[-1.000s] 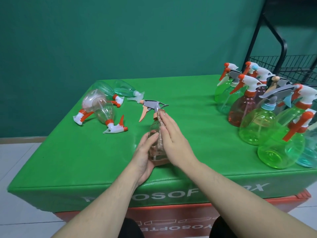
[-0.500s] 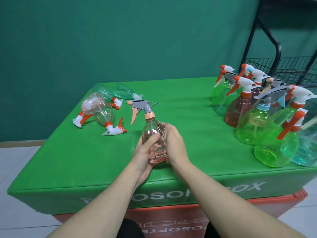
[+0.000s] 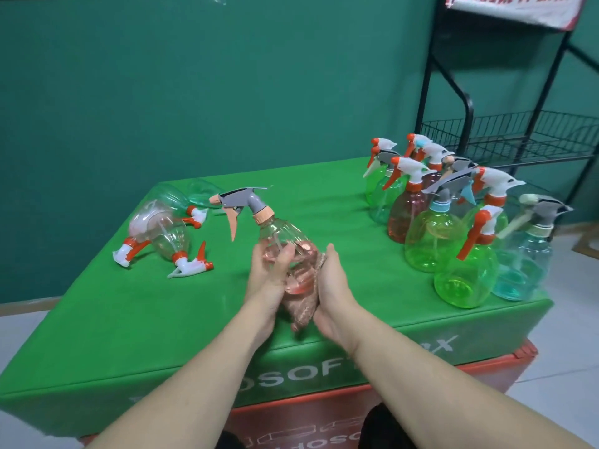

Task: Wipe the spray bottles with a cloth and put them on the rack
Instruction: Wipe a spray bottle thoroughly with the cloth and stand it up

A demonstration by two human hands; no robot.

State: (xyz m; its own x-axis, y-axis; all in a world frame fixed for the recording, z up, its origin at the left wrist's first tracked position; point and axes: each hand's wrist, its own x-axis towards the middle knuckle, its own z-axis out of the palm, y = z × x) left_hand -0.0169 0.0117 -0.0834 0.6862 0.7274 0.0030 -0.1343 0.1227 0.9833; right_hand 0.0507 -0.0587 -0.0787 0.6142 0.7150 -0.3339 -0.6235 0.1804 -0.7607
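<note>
Two hands worked one clear pinkish plastic spray bottle (image 3: 282,251), tilted above green table (image 3: 97,319) front edge. Left hand (image 3: 269,280) gripped body; right hand (image 3: 330,293) pressed brownish knitted cloth (image 3: 301,309) against it. Best: rotate bottle, cover base.

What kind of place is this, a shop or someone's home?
Probably neither: it looks like a staged work corner. A green padded table holds many spray bottles, a black wire rack stands beside it, and a plain green wall is behind.

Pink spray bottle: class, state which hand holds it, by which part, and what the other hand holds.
The left hand grips the pink spray bottle around its body. The right hand holds a cloth against the bottle's lower side.
</note>
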